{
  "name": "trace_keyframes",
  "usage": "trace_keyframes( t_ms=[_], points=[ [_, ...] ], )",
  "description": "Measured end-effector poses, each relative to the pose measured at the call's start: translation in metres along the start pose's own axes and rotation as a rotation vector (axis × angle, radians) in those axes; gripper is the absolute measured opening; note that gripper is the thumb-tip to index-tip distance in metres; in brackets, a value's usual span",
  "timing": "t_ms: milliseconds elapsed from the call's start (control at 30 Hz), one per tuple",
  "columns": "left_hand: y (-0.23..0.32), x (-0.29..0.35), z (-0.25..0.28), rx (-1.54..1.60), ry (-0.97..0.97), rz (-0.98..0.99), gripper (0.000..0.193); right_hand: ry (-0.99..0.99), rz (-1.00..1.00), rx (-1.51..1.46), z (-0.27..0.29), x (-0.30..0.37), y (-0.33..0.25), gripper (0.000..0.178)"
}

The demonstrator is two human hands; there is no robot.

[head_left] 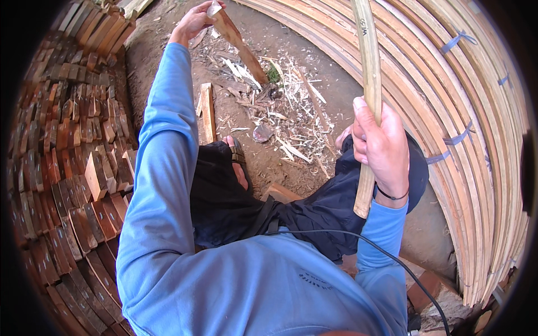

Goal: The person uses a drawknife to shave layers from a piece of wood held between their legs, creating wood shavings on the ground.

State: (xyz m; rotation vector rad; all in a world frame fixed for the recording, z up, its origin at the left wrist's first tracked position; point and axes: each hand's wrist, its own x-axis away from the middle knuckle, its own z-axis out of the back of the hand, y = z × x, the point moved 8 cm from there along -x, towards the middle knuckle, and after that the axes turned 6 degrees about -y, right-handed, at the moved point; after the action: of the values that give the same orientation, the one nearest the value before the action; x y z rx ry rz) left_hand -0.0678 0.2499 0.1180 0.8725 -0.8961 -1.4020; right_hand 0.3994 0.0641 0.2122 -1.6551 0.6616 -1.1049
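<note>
My left hand [196, 22], arm stretched far forward, grips the top end of a brown wood piece [240, 46]. That piece leans at a slant, its lower end down among the wood chips on the ground. On the right, my right hand [381, 140] is wrapped round a long pale wooden handle [367, 61], raised nearly upright. The butt of the handle sticks out below my fist. Its upper end runs past the top of the view, so whatever it carries there is hidden.
Splinters and shavings [294, 120] litter the dirt between my feet. A narrow wood offcut [208, 112] lies near my left foot. Stacked short boards [84, 185] fill the left side. Long slats [443, 112], tied with blue straps, curve along the right. A black cable [392, 259] crosses my lap.
</note>
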Motion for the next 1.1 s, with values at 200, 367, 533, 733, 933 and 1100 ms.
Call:
trace_keyframes(
  t_ms=[200, 367, 533, 733, 933, 1100],
  points=[
    [-0.015, -0.005, 0.01, 0.002, 0.051, 0.066, 0.051, -0.008, -0.01, -0.047, -0.004, 0.001, -0.001, 0.023],
    [-0.015, -0.013, 0.005, -0.065, 0.03, 0.017, 0.051, 0.0, -0.007, -0.067, -0.002, 0.001, 0.001, 0.023],
    [-0.016, -0.018, 0.002, -0.073, 0.025, 0.013, 0.054, -0.005, -0.005, -0.076, -0.003, 0.001, -0.001, 0.023],
    [-0.016, -0.016, 0.005, -0.066, 0.03, -0.019, 0.055, -0.005, -0.002, -0.055, -0.004, 0.002, -0.001, 0.023],
    [-0.016, -0.013, 0.001, 0.032, 0.028, 0.018, 0.048, 0.008, -0.008, -0.049, -0.003, 0.001, -0.001, 0.023],
    [-0.019, -0.013, 0.002, 0.07, 0.032, 0.014, 0.046, 0.003, -0.01, -0.053, -0.004, 0.001, -0.001, 0.023]
  ],
)
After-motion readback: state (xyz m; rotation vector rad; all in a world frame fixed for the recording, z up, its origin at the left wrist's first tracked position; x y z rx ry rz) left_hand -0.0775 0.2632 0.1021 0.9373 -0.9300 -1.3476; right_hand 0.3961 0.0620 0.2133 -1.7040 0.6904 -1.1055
